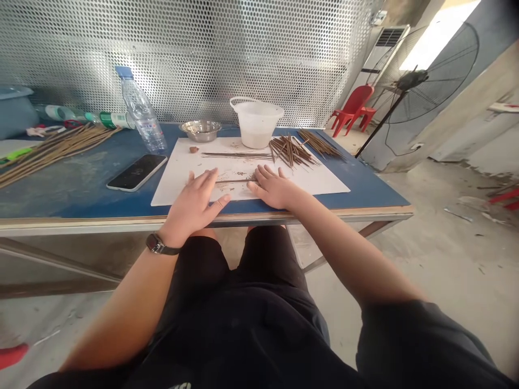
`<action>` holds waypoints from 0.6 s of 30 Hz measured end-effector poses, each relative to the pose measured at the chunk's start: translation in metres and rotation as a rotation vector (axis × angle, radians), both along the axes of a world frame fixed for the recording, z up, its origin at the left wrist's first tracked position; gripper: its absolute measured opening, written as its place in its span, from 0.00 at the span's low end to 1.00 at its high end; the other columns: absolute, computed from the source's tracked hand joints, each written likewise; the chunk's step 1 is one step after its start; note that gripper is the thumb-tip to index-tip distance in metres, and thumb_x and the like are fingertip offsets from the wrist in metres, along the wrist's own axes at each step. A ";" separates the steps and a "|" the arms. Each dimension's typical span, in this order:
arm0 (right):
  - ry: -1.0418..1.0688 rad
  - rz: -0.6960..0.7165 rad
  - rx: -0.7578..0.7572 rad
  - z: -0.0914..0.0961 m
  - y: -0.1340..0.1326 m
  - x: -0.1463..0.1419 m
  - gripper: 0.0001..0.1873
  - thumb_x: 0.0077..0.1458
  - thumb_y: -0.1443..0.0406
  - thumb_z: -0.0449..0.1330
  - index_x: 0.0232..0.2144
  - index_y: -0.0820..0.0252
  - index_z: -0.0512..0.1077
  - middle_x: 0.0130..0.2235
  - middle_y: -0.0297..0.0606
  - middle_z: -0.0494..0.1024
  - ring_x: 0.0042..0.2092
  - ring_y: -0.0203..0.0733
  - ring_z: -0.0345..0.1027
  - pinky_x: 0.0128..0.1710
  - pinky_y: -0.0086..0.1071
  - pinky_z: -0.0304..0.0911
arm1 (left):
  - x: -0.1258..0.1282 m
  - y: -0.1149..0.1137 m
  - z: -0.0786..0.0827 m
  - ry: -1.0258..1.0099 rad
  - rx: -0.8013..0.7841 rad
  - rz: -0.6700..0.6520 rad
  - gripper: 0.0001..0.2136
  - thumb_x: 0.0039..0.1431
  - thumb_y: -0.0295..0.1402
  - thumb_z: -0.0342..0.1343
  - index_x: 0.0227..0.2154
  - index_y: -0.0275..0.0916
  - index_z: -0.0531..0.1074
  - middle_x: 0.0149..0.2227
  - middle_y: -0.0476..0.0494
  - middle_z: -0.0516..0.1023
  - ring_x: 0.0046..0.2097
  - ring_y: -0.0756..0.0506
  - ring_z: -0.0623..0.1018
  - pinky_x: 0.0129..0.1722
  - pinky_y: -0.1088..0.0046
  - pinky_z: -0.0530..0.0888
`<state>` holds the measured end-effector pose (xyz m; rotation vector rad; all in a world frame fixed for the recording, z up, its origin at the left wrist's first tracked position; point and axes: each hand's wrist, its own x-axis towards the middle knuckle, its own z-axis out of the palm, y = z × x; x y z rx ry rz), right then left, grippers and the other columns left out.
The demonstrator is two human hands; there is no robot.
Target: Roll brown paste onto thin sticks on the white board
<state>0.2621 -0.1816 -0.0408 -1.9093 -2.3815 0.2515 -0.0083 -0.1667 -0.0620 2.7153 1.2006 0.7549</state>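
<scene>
My left hand (197, 201) lies flat on a white board (182, 173), fingers stretched out. My right hand (272, 186) lies flat beside it, fingers spread. A thin brown stick (235, 181) runs between the two hands, under their fingertips. More coated sticks (237, 155) lie in a row farther back on the board. A heap of sticks (292, 149) sits at the board's right, with another bundle (321, 143) beyond it.
A white plastic tub (257, 123), a steel bowl (200, 129), a water bottle (141, 111) and a phone (137, 172) stand on the blue table (81, 183). Long pale sticks (48, 148) lie at left. A floor fan (421, 81) and red chair (353, 108) stand at right.
</scene>
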 end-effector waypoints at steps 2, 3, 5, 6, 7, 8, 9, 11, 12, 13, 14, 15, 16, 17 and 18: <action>-0.002 -0.003 -0.008 0.000 0.013 0.004 0.57 0.71 0.34 0.28 0.83 0.69 0.49 0.84 0.54 0.43 0.84 0.64 0.31 0.81 0.67 0.34 | 0.000 -0.001 0.001 -0.003 -0.006 -0.006 0.39 0.77 0.54 0.42 0.79 0.32 0.56 0.78 0.24 0.64 0.79 0.27 0.64 0.81 0.38 0.48; -0.002 0.001 -0.010 0.000 0.015 0.006 0.57 0.71 0.34 0.29 0.83 0.67 0.49 0.84 0.53 0.43 0.84 0.64 0.31 0.81 0.67 0.34 | 0.000 -0.001 0.001 -0.003 -0.009 -0.006 0.39 0.77 0.54 0.42 0.79 0.32 0.56 0.78 0.24 0.64 0.79 0.27 0.64 0.81 0.37 0.48; -0.008 0.017 -0.010 -0.002 0.010 0.011 0.59 0.70 0.33 0.28 0.83 0.70 0.48 0.84 0.54 0.42 0.84 0.64 0.30 0.81 0.65 0.33 | 0.000 -0.001 0.002 0.005 -0.018 -0.002 0.39 0.77 0.55 0.42 0.79 0.31 0.56 0.78 0.24 0.64 0.78 0.27 0.64 0.81 0.37 0.47; -0.012 0.030 -0.007 -0.003 0.004 0.013 0.60 0.70 0.33 0.28 0.83 0.73 0.47 0.84 0.55 0.41 0.84 0.63 0.30 0.82 0.64 0.32 | 0.000 -0.001 0.002 0.008 -0.020 -0.001 0.39 0.77 0.55 0.42 0.79 0.31 0.56 0.78 0.23 0.64 0.78 0.27 0.64 0.81 0.37 0.47; -0.015 0.040 -0.003 -0.005 -0.004 0.016 0.60 0.70 0.33 0.27 0.82 0.75 0.46 0.84 0.56 0.40 0.84 0.64 0.29 0.82 0.64 0.31 | 0.000 -0.001 0.003 0.008 -0.020 -0.001 0.39 0.77 0.55 0.42 0.79 0.31 0.56 0.78 0.23 0.63 0.79 0.27 0.63 0.81 0.37 0.47; -0.018 0.048 0.001 -0.007 -0.013 0.020 0.61 0.70 0.33 0.27 0.82 0.76 0.45 0.84 0.57 0.39 0.84 0.64 0.29 0.82 0.64 0.31 | 0.000 -0.001 0.003 0.007 -0.018 -0.004 0.39 0.77 0.55 0.42 0.79 0.32 0.56 0.78 0.24 0.63 0.79 0.26 0.62 0.81 0.37 0.47; -0.020 0.056 0.006 -0.008 -0.023 0.023 0.61 0.71 0.32 0.28 0.82 0.76 0.45 0.84 0.57 0.39 0.84 0.65 0.28 0.81 0.65 0.32 | 0.000 -0.001 0.003 0.003 -0.017 -0.007 0.39 0.77 0.56 0.43 0.79 0.33 0.56 0.79 0.24 0.62 0.79 0.26 0.61 0.81 0.37 0.47; -0.017 0.066 0.022 -0.010 -0.041 0.028 0.61 0.70 0.31 0.29 0.83 0.74 0.44 0.83 0.57 0.39 0.84 0.67 0.28 0.81 0.67 0.33 | 0.001 0.000 0.003 -0.006 -0.013 -0.012 0.39 0.76 0.56 0.43 0.80 0.35 0.55 0.79 0.26 0.61 0.80 0.26 0.60 0.81 0.38 0.47; -0.015 0.070 0.029 -0.011 -0.048 0.029 0.62 0.70 0.31 0.29 0.83 0.74 0.44 0.83 0.57 0.39 0.84 0.68 0.28 0.81 0.68 0.33 | 0.001 0.000 0.002 -0.010 -0.012 -0.012 0.39 0.76 0.56 0.43 0.80 0.35 0.55 0.79 0.27 0.62 0.80 0.26 0.60 0.81 0.38 0.47; -0.014 0.076 0.036 -0.011 -0.053 0.030 0.62 0.70 0.30 0.28 0.83 0.75 0.45 0.83 0.58 0.40 0.84 0.68 0.28 0.81 0.68 0.34 | 0.001 0.000 0.002 -0.011 -0.010 -0.009 0.39 0.76 0.56 0.43 0.80 0.35 0.55 0.79 0.27 0.62 0.80 0.26 0.60 0.81 0.38 0.47; -0.012 0.083 0.043 -0.011 -0.058 0.029 0.63 0.69 0.30 0.28 0.82 0.76 0.45 0.83 0.59 0.40 0.84 0.68 0.28 0.81 0.68 0.34 | 0.002 0.000 0.002 -0.010 -0.010 -0.006 0.40 0.76 0.57 0.43 0.80 0.34 0.55 0.79 0.26 0.62 0.80 0.26 0.60 0.81 0.38 0.47; -0.006 0.093 0.054 -0.010 -0.060 0.028 0.64 0.69 0.30 0.28 0.82 0.78 0.44 0.83 0.61 0.39 0.84 0.68 0.28 0.81 0.67 0.33 | 0.002 0.000 0.002 -0.007 -0.009 -0.002 0.40 0.76 0.57 0.42 0.80 0.33 0.55 0.78 0.25 0.62 0.80 0.25 0.60 0.81 0.38 0.47; 0.004 0.109 0.062 -0.010 -0.061 0.025 0.65 0.68 0.29 0.27 0.82 0.80 0.44 0.83 0.62 0.39 0.84 0.68 0.28 0.81 0.66 0.33 | 0.002 0.000 0.001 -0.004 -0.008 0.001 0.41 0.76 0.57 0.42 0.80 0.32 0.55 0.78 0.24 0.62 0.79 0.25 0.61 0.81 0.38 0.47; 0.019 0.127 0.066 -0.010 -0.061 0.021 0.66 0.68 0.29 0.26 0.82 0.80 0.43 0.83 0.62 0.39 0.84 0.67 0.28 0.81 0.65 0.32 | 0.001 0.000 0.001 -0.002 -0.006 0.004 0.41 0.76 0.58 0.42 0.80 0.32 0.55 0.78 0.24 0.62 0.79 0.25 0.61 0.81 0.38 0.48; 0.035 0.137 0.066 -0.009 -0.059 0.016 0.66 0.68 0.30 0.26 0.82 0.81 0.43 0.83 0.63 0.39 0.84 0.67 0.29 0.81 0.64 0.32 | 0.001 0.001 0.001 -0.002 -0.004 0.005 0.41 0.76 0.58 0.42 0.80 0.32 0.56 0.78 0.24 0.62 0.79 0.26 0.61 0.81 0.38 0.48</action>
